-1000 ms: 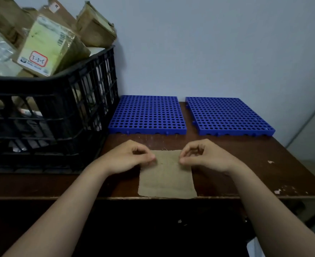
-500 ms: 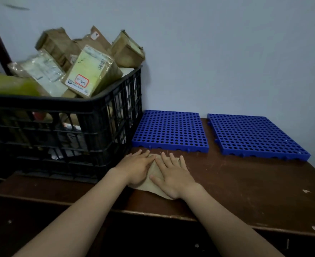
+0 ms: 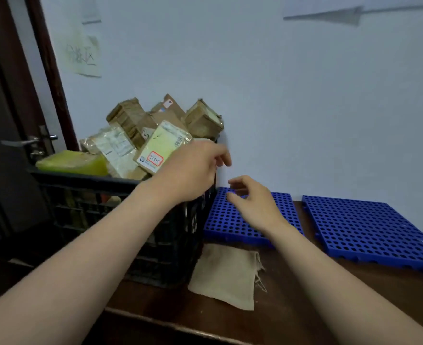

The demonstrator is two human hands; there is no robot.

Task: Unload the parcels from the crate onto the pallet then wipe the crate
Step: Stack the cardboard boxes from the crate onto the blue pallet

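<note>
Head view looks down over both bare forearms at a dark wooden table (image 3: pixel 329 295) set against a pale wall. A black plastic crate (image 3: pixel 101 210) stands on the table's left part, heaped above its rim with parcels (image 3: pixel 130 120) wrapped in brown paper and clear tape; a pale green one with a red-framed label (image 3: pixel 163 145) leans at the front, and a yellow-green one (image 3: pixel 73 163) lies at the crate's near left rim. The left hand (image 3: pixel 193 170) is raised in front of the crate's right corner, just beside the labelled parcel, its fingers loosely bent and holding nothing, though it is blurred. The right hand (image 3: pixel 252 205) hangs over the left blue pallet (image 3: pixel 220 220), fingers loosely curled, thumb apart from them, also holding nothing. A second blue pallet (image 3: pixel 367 227) lies just beside the first, to the right, both against the wall. A beige cloth (image 3: pixel 225 275) with frayed threads lies flat on the table, touching the crate's near right corner. Behind the crate stands a dark door (image 3: pixel 1 120) with a metal handle (image 3: pixel 21 141).
</note>
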